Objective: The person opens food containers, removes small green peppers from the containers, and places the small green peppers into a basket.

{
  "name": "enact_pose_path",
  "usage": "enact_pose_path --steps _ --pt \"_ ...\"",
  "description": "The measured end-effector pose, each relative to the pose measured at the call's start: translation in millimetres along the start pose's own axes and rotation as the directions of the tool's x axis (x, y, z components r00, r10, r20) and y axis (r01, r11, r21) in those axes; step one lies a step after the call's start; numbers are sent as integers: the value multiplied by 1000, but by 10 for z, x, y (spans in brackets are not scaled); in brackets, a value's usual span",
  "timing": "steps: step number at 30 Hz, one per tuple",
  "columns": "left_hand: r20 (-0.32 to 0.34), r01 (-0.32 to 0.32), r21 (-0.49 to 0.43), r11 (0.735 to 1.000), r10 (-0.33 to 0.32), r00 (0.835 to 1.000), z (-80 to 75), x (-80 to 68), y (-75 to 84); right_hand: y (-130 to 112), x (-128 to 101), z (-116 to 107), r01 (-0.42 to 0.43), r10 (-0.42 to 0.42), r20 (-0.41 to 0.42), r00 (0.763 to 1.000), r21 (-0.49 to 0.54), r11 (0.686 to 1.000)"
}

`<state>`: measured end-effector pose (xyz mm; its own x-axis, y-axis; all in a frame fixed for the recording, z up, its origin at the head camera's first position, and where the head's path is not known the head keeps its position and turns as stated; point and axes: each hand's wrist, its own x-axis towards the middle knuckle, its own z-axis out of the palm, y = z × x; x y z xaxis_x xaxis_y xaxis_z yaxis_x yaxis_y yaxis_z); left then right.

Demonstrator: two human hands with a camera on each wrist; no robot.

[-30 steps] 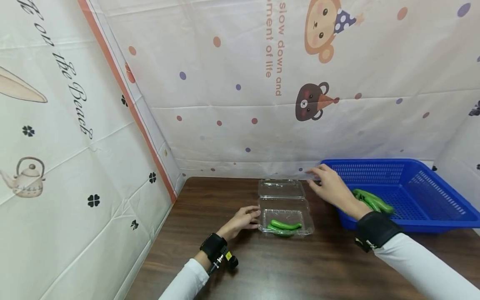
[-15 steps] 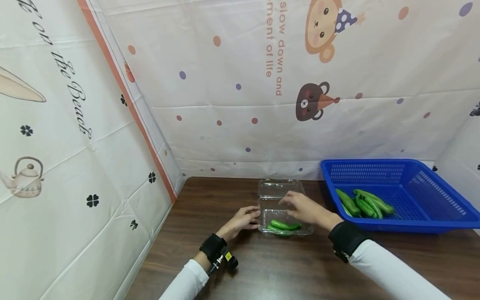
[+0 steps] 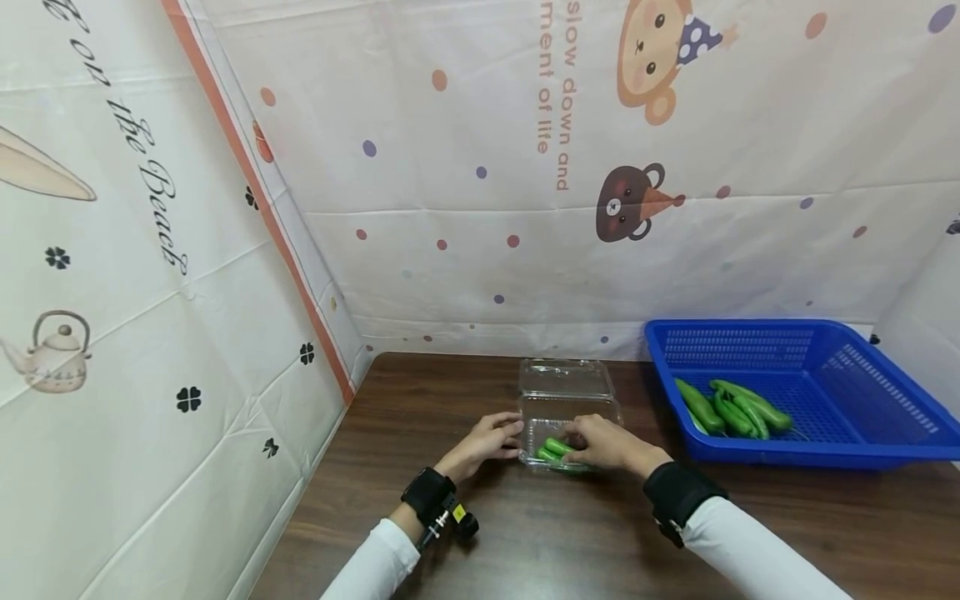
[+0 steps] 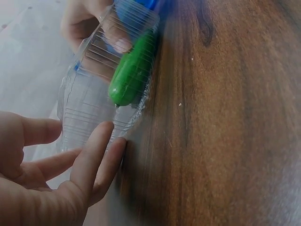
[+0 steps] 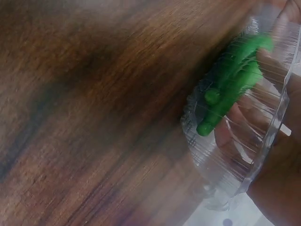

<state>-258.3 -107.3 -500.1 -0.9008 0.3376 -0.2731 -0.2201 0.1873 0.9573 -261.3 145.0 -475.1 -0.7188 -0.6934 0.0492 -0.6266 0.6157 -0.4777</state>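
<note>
On table, both hands (image 3: 487, 440) at clamshell box (image 3: 567, 392)

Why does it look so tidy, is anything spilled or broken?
Nothing stands out. The clear box sits flat on the table with its lid open, green peppers inside. The left hand touches its side; the right hand reaches in. More peppers lie in the blue basket.

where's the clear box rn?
Head view: the clear box sits mid-table, lid open, left of the blue basket, between the left hand and right hand.
</note>
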Motion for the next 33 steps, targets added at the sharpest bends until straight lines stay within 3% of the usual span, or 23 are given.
enact_pose_path --steps 13,24,33 --pt "-7 4 -2 1000 -4 1000 8 13 -17 -92 4 12 -34 34 -22 999 -10 999" --pt "-5 12 10 1000 -12 1000 14 5 -7 -89 -40 -57 -116 107 -122 987 -76 990" --pt "-1 11 20 1000 -11 1000 6 -3 13 -181 -22 -283 -78 44 -258 965 -123 989"
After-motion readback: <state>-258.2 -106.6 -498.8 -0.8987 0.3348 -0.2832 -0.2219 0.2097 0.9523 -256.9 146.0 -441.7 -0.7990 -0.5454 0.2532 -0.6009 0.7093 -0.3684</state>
